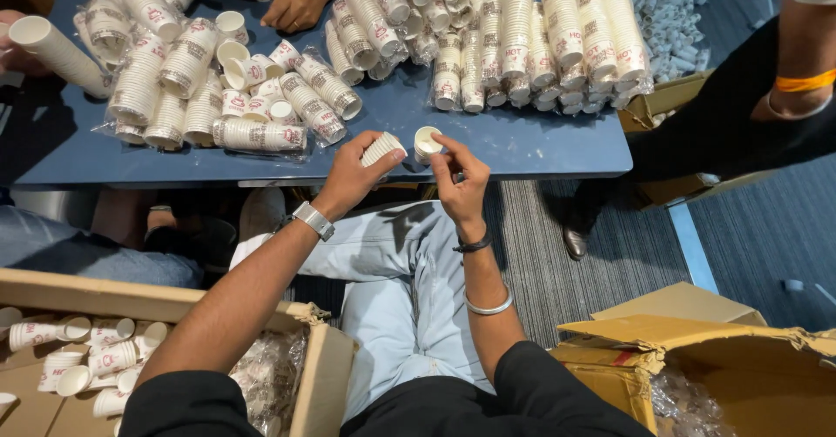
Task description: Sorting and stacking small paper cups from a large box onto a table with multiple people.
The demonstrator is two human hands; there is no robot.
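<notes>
My left hand [355,174] grips a short stack of small white paper cups [383,148], held on its side near the front edge of the blue table [522,141]. My right hand [460,180] pinches a single paper cup [427,143] between fingertips, its mouth facing me, just right of the stack. The two are a small gap apart. A watch sits on my left wrist, bangles on my right.
Many wrapped sleeves of cups [557,36] and loose cups [248,84] cover the table. Another person's hand [300,3] rests at the far edge; a person in black [749,115] stands right. Open cardboard boxes [322,376] [740,367] flank my knees, the left holding cups.
</notes>
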